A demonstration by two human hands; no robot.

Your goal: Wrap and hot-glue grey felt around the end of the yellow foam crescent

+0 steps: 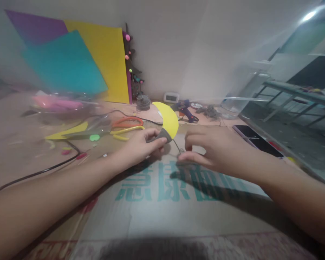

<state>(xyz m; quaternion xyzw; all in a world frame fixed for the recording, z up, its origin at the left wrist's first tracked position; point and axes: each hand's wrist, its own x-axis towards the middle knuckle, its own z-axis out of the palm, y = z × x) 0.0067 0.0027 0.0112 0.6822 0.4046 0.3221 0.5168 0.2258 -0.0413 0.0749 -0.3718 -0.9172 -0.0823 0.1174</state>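
My left hand (148, 146) is closed on a crescent-shaped yellow piece (169, 117) with a dark grey section (164, 136) at its lower end, pinched between thumb and fingers. From that grey end a thin dark strand (176, 146) runs down to the right and ends in a small loop. My right hand (206, 146) is beside this strand, its fingers curled and a gap between them and the thumb. The thumb tip is close to the loop; whether it touches is unclear. Below both hands lies a cardboard sheet (157, 220) with green printed characters.
Scissors with orange and yellow handles (128, 122) lie left, near a black cord (43, 171). Behind are a glue gun (186, 110), a small digital clock (171, 97) and a twine spool (143, 102). Coloured sheets (70, 65) lean on the wall. A phone (257, 141) lies right.
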